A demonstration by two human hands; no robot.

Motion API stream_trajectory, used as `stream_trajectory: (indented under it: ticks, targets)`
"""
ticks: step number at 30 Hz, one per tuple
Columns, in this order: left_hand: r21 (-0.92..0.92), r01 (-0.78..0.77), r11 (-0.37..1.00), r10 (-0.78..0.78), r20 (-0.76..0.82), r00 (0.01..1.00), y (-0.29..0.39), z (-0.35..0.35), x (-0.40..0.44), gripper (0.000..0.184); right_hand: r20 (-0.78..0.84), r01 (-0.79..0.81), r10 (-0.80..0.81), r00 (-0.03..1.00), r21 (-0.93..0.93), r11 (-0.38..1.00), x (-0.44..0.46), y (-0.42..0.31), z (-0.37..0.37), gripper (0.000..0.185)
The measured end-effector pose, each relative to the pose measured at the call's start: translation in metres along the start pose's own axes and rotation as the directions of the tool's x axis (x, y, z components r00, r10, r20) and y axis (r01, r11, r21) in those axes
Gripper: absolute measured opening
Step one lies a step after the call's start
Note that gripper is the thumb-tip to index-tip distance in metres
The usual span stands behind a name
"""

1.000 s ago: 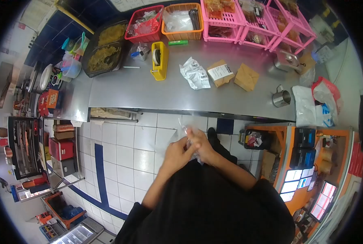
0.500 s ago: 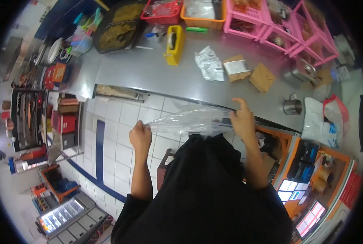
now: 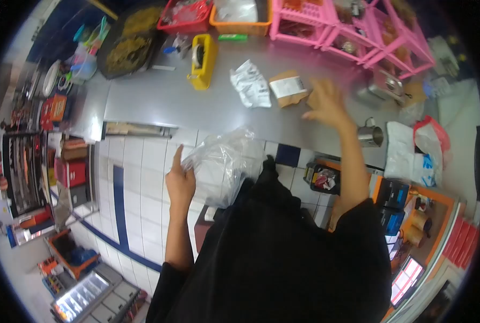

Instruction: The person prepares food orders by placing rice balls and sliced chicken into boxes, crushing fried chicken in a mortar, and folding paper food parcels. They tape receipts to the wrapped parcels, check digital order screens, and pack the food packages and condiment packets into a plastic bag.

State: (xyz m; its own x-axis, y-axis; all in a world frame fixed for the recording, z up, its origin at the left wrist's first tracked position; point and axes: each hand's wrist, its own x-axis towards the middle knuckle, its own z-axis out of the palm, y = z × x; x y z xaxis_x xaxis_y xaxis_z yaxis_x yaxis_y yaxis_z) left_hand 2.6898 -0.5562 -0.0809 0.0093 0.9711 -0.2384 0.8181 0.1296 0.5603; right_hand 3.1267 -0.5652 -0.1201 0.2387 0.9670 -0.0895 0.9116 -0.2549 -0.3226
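My left hand [image 3: 181,180] grips the edge of a clear plastic bag [image 3: 226,164], its index finger pointing up. The bag hangs puffed out in front of the table's edge, over the tiled floor. Over the metal table, my right hand [image 3: 329,110] is open with fingers spread and slightly blurred. Beneath and beside it lies a brown paper packet [image 3: 313,100], mostly hidden by the fingers; I cannot tell whether they touch it. Left of that are a brown packet with a white label [image 3: 288,89] and a crumpled white printed packet [image 3: 251,86].
A yellow tape dispenser [image 3: 202,64] stands on the metal table [image 3: 154,102]. Pink baskets [image 3: 304,27], an orange tray [image 3: 240,27] and a red tray [image 3: 183,24] line the back. A metal cup [image 3: 370,135] sits at the right, near white plastic bags [image 3: 400,151].
My right hand has let go of the plastic bag and moved up over the table to the brown packets. The bag, stretched between both hands before, now hangs from my left hand.
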Motion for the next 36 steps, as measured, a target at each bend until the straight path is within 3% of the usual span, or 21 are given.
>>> stream_trajectory:
  ticks: [1,3,5,9,12,13,15,17,18,20,23,24,25,26,28,29,30,31,32,35,36]
  targets:
    - [0.018,0.038,0.999,-0.038,-0.006,0.999,-0.013,0.009,0.000,0.044,-0.062,-0.066,0.054,0.997,-0.217,0.974,0.010,0.015,0.007,0.106]
    - [-0.106,-0.248,0.963,0.245,-0.042,0.969,-0.056,0.033,0.005,0.036,0.131,-0.038,0.064,0.989,-0.194,0.980,0.030,0.052,0.032,0.101]
    - [-0.160,-0.102,0.982,0.104,0.006,0.995,-0.062,0.043,0.002,0.031,0.119,-0.035,0.051,0.992,-0.135,0.990,0.032,0.056,0.032,0.092]
    - [-0.194,0.060,0.979,-0.056,0.027,0.998,-0.048,0.057,0.005,0.032,0.187,-0.091,0.065,0.980,0.133,0.987,-0.021,0.049,0.022,0.081]
    - [-0.314,0.157,0.936,-0.097,0.198,0.975,-0.009,0.054,0.002,0.034,0.389,0.006,-0.350,0.852,0.662,0.750,-0.079,-0.055,0.007,0.080]
    - [-0.254,0.097,0.962,-0.009,0.326,0.945,0.007,0.050,0.002,0.036,0.360,0.042,-0.518,0.776,0.790,0.612,-0.092,-0.071,0.031,0.082]
    - [-0.211,-0.011,0.977,0.110,0.465,0.878,0.031,0.039,0.001,0.039,0.524,-0.190,-0.616,0.589,0.830,0.524,-0.102,-0.123,0.055,0.081]
    - [-0.500,-0.318,0.805,0.551,0.434,0.713,0.037,0.020,-0.013,0.040,0.376,0.137,-0.688,0.620,0.812,0.567,-0.099,-0.136,0.095,0.077]
    - [-0.508,-0.336,0.793,0.572,0.431,0.698,0.038,0.011,-0.018,0.040,0.326,0.246,-0.709,0.625,0.780,0.575,-0.101,-0.134,0.120,0.076]
    - [-0.359,-0.235,0.903,0.419,0.616,0.667,0.034,-0.003,-0.031,0.044,0.270,0.214,-0.545,0.794,0.715,0.666,-0.106,-0.131,0.135,0.076]
    - [-0.360,-0.140,0.922,0.360,0.672,0.647,-0.013,0.015,-0.053,0.048,0.040,-0.013,-0.022,0.999,0.703,0.711,-0.118,-0.126,0.130,0.077]
    - [-0.515,-0.124,0.848,0.463,0.608,0.644,-0.013,0.013,-0.064,0.047,-0.078,-0.063,0.169,0.983,0.716,0.695,-0.123,-0.124,0.124,0.077]
    - [-0.518,-0.138,0.844,0.484,0.626,0.611,-0.014,0.013,-0.061,0.047,-0.193,-0.090,0.329,0.924,0.728,0.679,-0.130,-0.122,0.120,0.077]
    - [-0.613,-0.235,0.754,0.587,0.468,0.661,-0.015,0.015,-0.059,0.045,-0.293,-0.093,0.432,0.853,0.728,0.679,-0.136,-0.122,0.117,0.077]
    - [-0.746,-0.059,0.663,0.462,0.346,0.816,0.000,0.010,-0.049,0.042,-0.458,-0.084,0.493,0.740,0.664,0.743,-0.148,-0.130,0.114,0.078]
    - [-0.753,-0.054,0.655,0.473,0.353,0.807,0.016,0.009,-0.040,0.042,-0.510,-0.096,0.467,0.723,0.594,0.799,-0.155,-0.139,0.112,0.078]
    - [-0.760,0.102,0.642,0.406,0.450,0.795,0.033,0.011,-0.033,0.042,-0.495,-0.161,0.413,0.765,0.474,0.865,-0.164,-0.151,0.100,0.079]
    - [-0.768,0.083,0.635,0.455,0.459,0.763,0.053,0.008,-0.039,0.040,-0.477,-0.208,0.358,0.803,0.340,0.917,-0.172,-0.164,0.088,0.080]
    - [-0.777,0.064,0.626,0.503,0.465,0.728,0.073,0.004,-0.045,0.038,-0.395,-0.267,0.270,0.878,0.063,0.962,-0.176,-0.167,0.079,0.082]
    - [-0.780,-0.057,0.624,0.602,0.432,0.671,0.068,0.038,-0.046,0.037,-0.473,-0.405,0.423,0.773,0.145,0.903,-0.167,-0.118,0.071,0.080]
    - [-0.575,0.083,0.814,0.384,0.639,0.666,0.061,0.049,-0.033,0.037,-0.477,-0.406,0.426,0.769,0.150,0.902,-0.157,-0.111,0.053,0.080]
